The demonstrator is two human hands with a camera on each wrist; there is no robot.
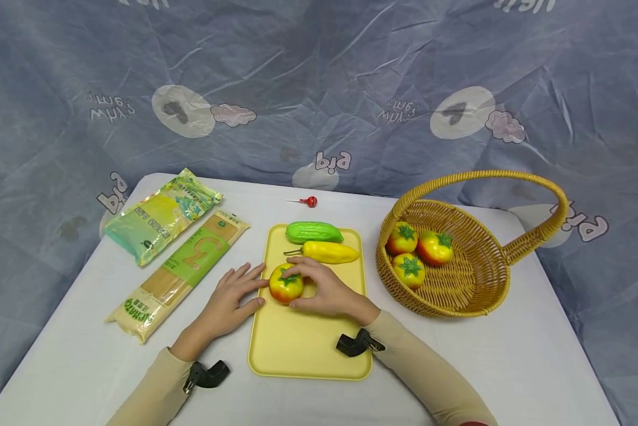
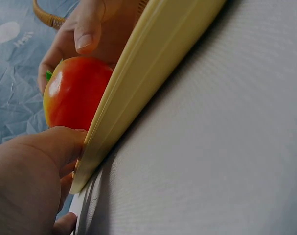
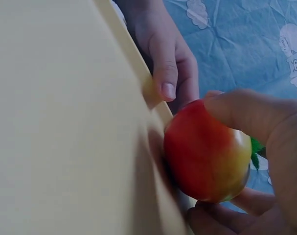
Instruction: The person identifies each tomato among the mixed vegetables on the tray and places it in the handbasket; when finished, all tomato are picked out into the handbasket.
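My right hand (image 1: pixel 323 289) holds a red-and-yellow toy tomato (image 1: pixel 284 288) with a green leafy top, thumb on one side and fingers curled round the other. The tomato is at the left side of a yellow tray (image 1: pixel 308 359); its red underside shows in the right wrist view. My left hand (image 1: pixel 235 299) lies at the tray's left rim with fingers spread, its index fingertip right at the tomato. Just beyond the tomato on the tray are a yellow pepper (image 1: pixel 332 252) and a green cucumber (image 1: pixel 314 232), side by side.
To the right stands a wicker basket (image 1: pixel 470 296) with a tall arched handle, containing three more tomatoes (image 1: pixel 410 270). A noodle packet (image 1: pixel 183 269) and a green-yellow bag (image 1: pixel 161 218) lie on the left. Behind the tray is a red lollipop (image 1: pixel 311 202) on a white stick.
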